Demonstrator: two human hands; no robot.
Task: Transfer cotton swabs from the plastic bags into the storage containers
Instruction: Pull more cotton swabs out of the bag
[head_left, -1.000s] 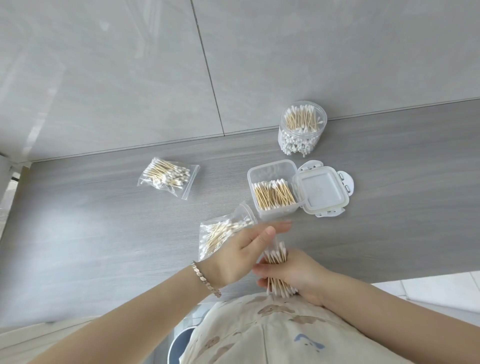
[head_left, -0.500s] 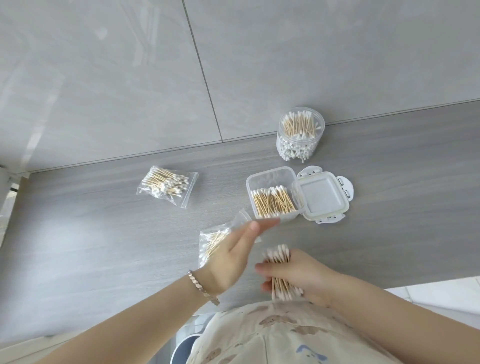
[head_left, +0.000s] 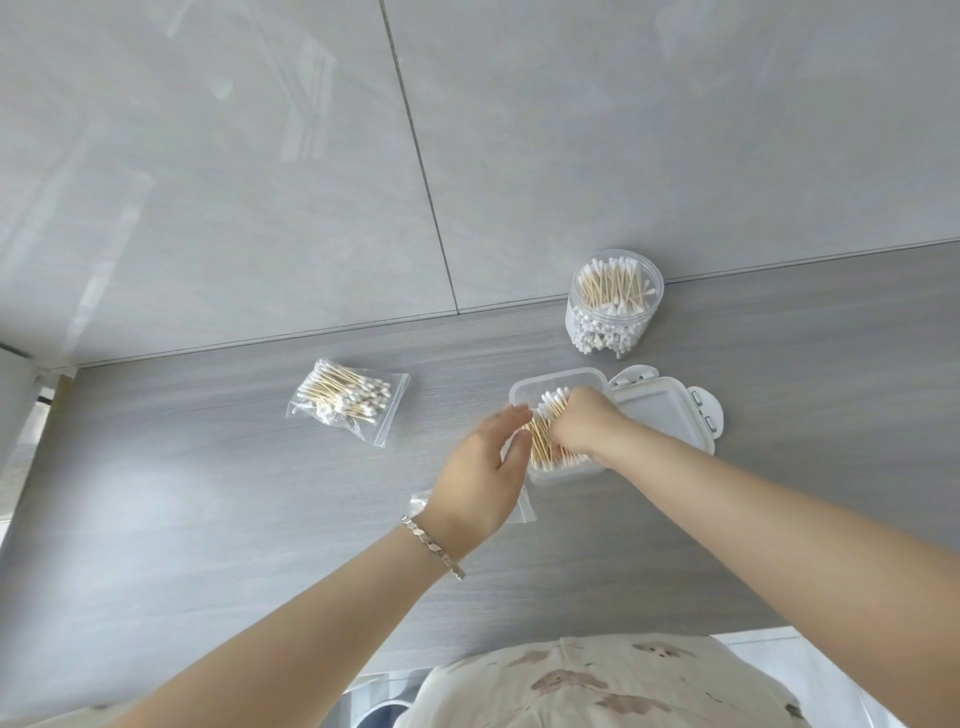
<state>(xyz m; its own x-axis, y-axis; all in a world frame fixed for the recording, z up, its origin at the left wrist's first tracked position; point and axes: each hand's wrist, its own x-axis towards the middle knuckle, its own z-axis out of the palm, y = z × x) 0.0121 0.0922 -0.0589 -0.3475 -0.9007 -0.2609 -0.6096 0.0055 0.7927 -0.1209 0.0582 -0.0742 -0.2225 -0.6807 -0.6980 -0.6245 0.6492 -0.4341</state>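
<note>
Toward the bench's back edge | right grip (head_left: 582, 421) clamped on a swab bunch (head_left: 544, 434), low inside the square box (head_left: 558, 375) | left grip (head_left: 480, 483) apart, fingers straight, beside box | tip: lay swabs flat, then let go slowly

Right hand (head_left: 582, 423) grips cotton swabs (head_left: 541, 444) in the square container (head_left: 558, 375).

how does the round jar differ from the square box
The round jar is tall, the square box low. In the round jar swabs stand upright; in the square box they lie flat. The right hand is in the square box, not the round jar. Both are clear plastic.
</note>
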